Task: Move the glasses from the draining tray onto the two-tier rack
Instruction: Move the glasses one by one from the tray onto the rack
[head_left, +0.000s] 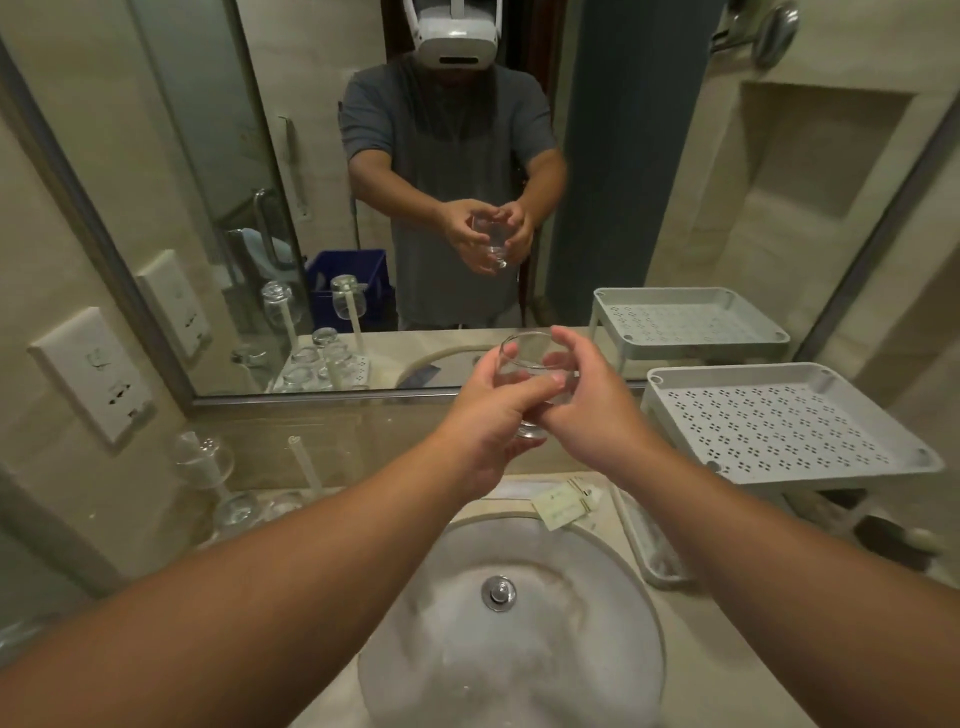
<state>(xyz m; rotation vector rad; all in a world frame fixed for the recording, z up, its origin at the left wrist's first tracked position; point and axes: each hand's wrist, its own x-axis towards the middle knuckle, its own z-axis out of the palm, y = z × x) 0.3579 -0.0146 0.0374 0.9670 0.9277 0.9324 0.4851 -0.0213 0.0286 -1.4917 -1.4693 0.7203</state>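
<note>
— While held over the sink (511, 649), where exactly is the glass (530, 364)?
— Up in mid-air in front of the mirror (311, 182), between both hands, upright, mouth up, clear of the counter. Well apart from the draining tray (270, 506) on the left, and short of the two-tier rack (784, 421) on the right.
— And the left hand (488, 410)?
— Wrapped round the bowl of the glass from the left, thumb across the near side, fingers curled behind.
— Right hand (592, 410)?
— Grasping the same glass from the right, fingers hooked over the far rim, thumb low near the base.
— Anything on the rack?
— Only a bare perforated top shelf in sight; lower tier mostly hidden under it.
— Left on the draining tray?
— One glass upside down on a white peg (205, 460), a second bare peg (306, 467) beside it, more clear glasses (239, 512) lying low behind the left forearm. Count hard to make out.
— Elsewhere on the counter?
— Small packets (563, 504) at the back edge of the sink, a wall socket plate (96, 374) to the left of the mirror.
— Any other view?
— Just the head camera; mirror repeats the same two-handed hold.
</note>
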